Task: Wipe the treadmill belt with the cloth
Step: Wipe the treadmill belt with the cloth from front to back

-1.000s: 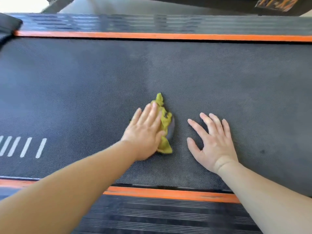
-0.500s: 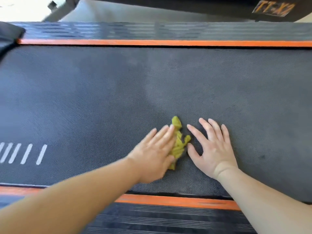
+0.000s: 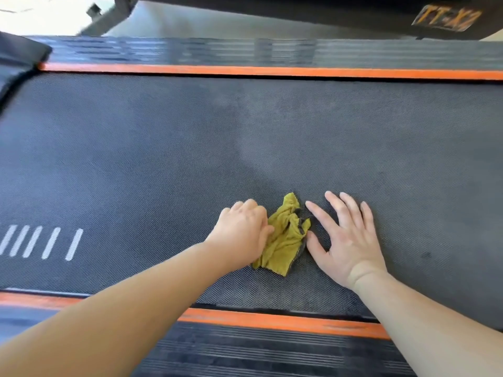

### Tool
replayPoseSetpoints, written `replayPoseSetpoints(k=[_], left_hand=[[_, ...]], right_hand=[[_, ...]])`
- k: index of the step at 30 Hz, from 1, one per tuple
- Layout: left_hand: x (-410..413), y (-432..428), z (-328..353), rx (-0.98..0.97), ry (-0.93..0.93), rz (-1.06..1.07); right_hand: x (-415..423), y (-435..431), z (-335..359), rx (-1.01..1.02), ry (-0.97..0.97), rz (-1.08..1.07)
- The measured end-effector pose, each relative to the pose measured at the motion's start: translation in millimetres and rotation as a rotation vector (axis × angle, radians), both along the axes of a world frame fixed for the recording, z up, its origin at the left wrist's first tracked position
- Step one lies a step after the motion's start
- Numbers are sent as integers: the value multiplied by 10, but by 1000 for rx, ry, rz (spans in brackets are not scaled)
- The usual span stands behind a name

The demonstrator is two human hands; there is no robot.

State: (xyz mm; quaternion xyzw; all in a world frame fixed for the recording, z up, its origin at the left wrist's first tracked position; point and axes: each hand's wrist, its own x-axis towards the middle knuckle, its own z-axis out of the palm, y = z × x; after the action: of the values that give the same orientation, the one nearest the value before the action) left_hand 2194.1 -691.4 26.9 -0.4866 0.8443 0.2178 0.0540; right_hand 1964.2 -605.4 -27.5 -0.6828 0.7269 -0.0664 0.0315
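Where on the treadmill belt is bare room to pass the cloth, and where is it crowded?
The treadmill belt is bare between the far orange strip and the hands, and from the white stripes to the left hand; also right of the right hand. Crowded: the yellow cloth sits close between both hands.

Orange strip (image 3: 272, 69) and ribbed side rail (image 3: 245, 50) well beyond the left hand (image 3: 239, 235), second orange strip (image 3: 272, 322) and ribbed rail (image 3: 272, 355) nearer than both wrists, five white stripes (image 3: 40, 242) far to its left, orange lettering (image 3: 446, 17) far beyond the right hand (image 3: 351, 240).
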Motion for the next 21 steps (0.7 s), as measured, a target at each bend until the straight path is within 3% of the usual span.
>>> replayPoseSetpoints(k=[4, 7, 10, 13, 15, 19, 21], left_hand=[[71, -167, 143, -53, 252, 270], [312, -368, 246, -247, 148, 349], [398, -327, 157, -436, 25, 164], [188, -77, -37, -419, 137, -214], [118, -1, -202, -368, 103, -344], [355, -224, -337, -190, -42, -399], [416, -424, -365, -170, -125, -207]], right_hand=[[-4, -1, 8, -5, 5, 5], [1, 8, 0, -18, 4, 2], [5, -2, 8, -4, 13, 2], [1, -1, 11, 12, 17, -3], [5, 3, 9, 13, 8, -4], [3, -13, 0, 9, -3, -5], [0, -6, -6, 16, 1, -4]])
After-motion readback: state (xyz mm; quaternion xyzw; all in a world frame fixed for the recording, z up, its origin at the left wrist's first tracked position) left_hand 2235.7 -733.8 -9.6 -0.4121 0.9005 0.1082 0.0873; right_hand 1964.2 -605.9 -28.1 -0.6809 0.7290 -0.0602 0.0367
